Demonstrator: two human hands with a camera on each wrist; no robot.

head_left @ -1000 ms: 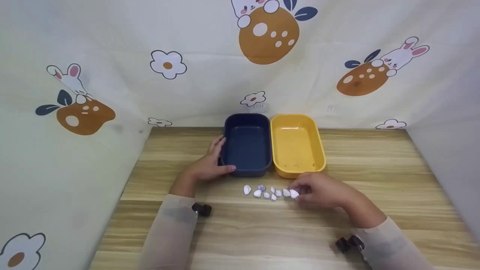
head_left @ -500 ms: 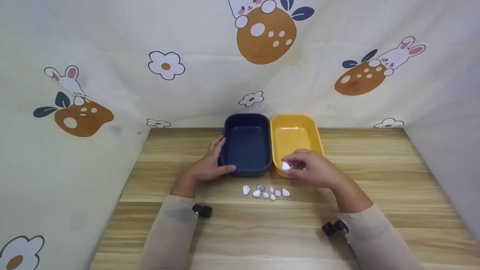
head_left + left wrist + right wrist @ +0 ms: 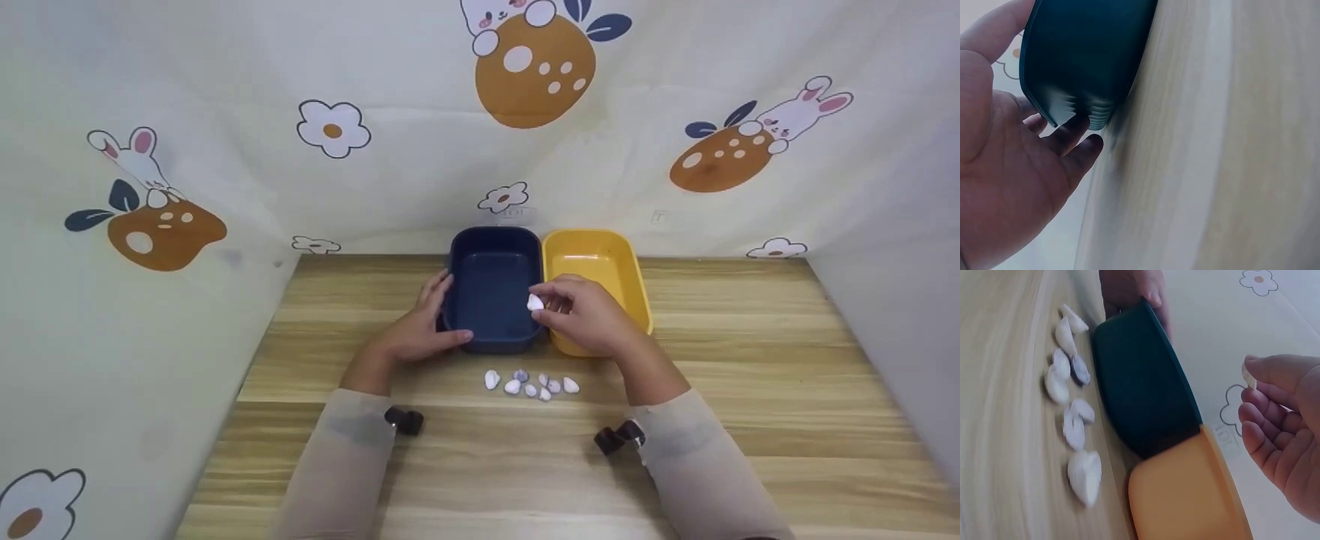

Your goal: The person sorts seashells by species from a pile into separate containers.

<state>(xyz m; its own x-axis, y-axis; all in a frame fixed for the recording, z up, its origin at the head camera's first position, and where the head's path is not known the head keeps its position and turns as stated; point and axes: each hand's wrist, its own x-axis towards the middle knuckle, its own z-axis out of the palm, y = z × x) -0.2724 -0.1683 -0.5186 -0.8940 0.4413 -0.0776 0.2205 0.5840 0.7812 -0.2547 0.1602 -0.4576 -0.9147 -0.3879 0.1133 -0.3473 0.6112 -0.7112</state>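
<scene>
A dark blue plastic bin (image 3: 496, 346) stands beside a yellow plastic bin (image 3: 643, 292). My left hand (image 3: 411, 331) holds the blue bin's near left corner, thumb on the near rim and fingers against the outer left side. In the left wrist view, fingertips (image 3: 1092, 145) touch the bin's ribbed wall. Between thumb and fingers, my right hand (image 3: 589, 319) pinches a small white seashell (image 3: 534, 302) above where the two bins meet. Several white and greyish seashells (image 3: 491, 379) lie in a loose row in front of the bins; the right wrist view shows these shells (image 3: 1085, 477) closer.
The bins stand on a wood-grain table (image 3: 510, 465), near its back edge. A patterned cloth (image 3: 405, 172) with rabbits and flowers forms the back and sides. Black wrist-worn devices (image 3: 405, 420) sit at both sleeves.
The right hand has lifted one seashell from the row's right end and carried it left and forward, over the yellow bin to the blue bin's right rim. The left hand stays put.
</scene>
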